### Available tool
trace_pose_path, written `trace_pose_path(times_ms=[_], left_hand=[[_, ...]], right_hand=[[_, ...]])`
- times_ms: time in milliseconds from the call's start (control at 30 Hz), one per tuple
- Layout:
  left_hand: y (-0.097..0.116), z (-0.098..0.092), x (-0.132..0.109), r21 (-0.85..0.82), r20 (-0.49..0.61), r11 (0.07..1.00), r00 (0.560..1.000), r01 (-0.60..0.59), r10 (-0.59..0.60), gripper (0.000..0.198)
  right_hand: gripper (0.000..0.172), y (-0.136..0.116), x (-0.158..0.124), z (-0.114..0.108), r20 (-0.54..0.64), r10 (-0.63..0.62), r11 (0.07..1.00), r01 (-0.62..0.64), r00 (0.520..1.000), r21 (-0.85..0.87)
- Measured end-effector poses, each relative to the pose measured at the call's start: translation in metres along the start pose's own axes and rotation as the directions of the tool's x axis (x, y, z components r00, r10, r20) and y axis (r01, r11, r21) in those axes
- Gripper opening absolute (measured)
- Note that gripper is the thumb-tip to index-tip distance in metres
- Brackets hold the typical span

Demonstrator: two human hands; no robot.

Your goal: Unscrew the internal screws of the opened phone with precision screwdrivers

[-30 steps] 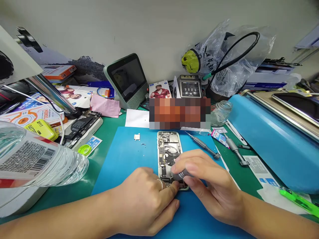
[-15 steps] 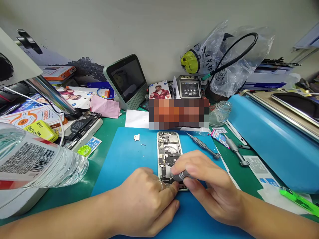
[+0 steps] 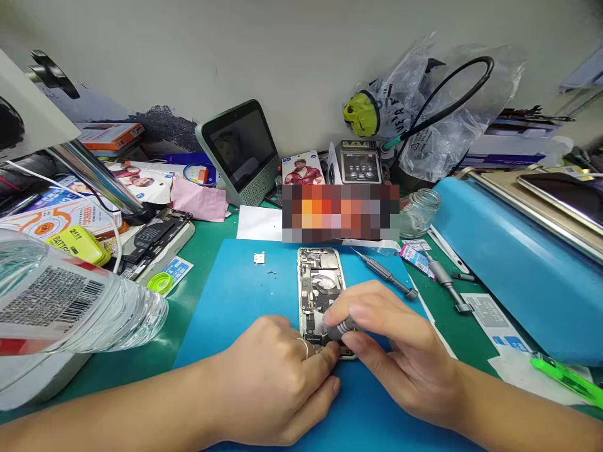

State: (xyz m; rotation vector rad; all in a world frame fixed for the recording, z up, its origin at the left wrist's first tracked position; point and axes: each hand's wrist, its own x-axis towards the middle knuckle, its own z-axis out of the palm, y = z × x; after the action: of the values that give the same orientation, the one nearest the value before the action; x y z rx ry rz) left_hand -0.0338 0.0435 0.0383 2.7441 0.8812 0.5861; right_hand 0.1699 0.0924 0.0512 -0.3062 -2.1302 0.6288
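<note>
The opened phone [image 3: 324, 282] lies on the blue mat [image 3: 226, 295] with its long axis running from 12 to 6 o'clock and its internal boards exposed. All directions below are taken from the phone. The left hand [image 3: 277, 376] is at 7 o'clock, fingers curled over the lower end of the housing; whether it grips or only presses cannot be told. The right hand [image 3: 400, 351], at 4 o'clock, grasps a knurled screwdriver [image 3: 342, 328] between thumb and fingers above the lower section; the tip is hidden. A small metal part [image 3: 259, 258] lies at 10 o'clock on the mat, with tiny dark pieces [image 3: 271, 272] near it. A second driver [image 3: 386, 274] rests at 2 o'clock. Farther out, a third driver [image 3: 445, 282] lies between 2 and 3 o'clock on the green table [image 3: 155, 351]. A clear bottle [image 3: 70, 301] occupies 9 o'clock.
</note>
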Motion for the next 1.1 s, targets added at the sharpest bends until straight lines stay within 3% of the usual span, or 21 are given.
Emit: trace_pose_path(times_ms=[333, 533, 633, 1100], left_hand=[[0.0008, -0.0005, -0.0006, -0.004, -0.013, 1.000, 1.000, -0.004, 0.004, 0.023], [0.0002, -0.0018, -0.0001, -0.019, -0.029, 1.000, 1.000, 0.003, -0.003, 0.023], [0.0001, -0.0011, -0.0004, -0.020, -0.072, 0.999, 0.996, 0.042, -0.043, 0.023], [0.0027, 0.0000, -0.0028, 0.022, -0.145, 0.995, 0.985, 0.098, -0.094, 0.029]], right_hand=[[0.067, 0.0026, -0.0039, 0.0007, 0.010, -0.024, 0.999, 0.024, 1.000, 0.021], [0.078, 0.0014, -0.0074, -0.0008, -0.123, 0.034, 0.999, -0.031, 0.992, 0.026], [0.080, 0.0018, -0.0089, -0.0013, -0.127, 0.041, 0.999, -0.039, 0.991, 0.021], [0.074, 0.0032, -0.0074, -0.0022, -0.108, 0.023, 1.000, -0.024, 0.994, -0.003]])
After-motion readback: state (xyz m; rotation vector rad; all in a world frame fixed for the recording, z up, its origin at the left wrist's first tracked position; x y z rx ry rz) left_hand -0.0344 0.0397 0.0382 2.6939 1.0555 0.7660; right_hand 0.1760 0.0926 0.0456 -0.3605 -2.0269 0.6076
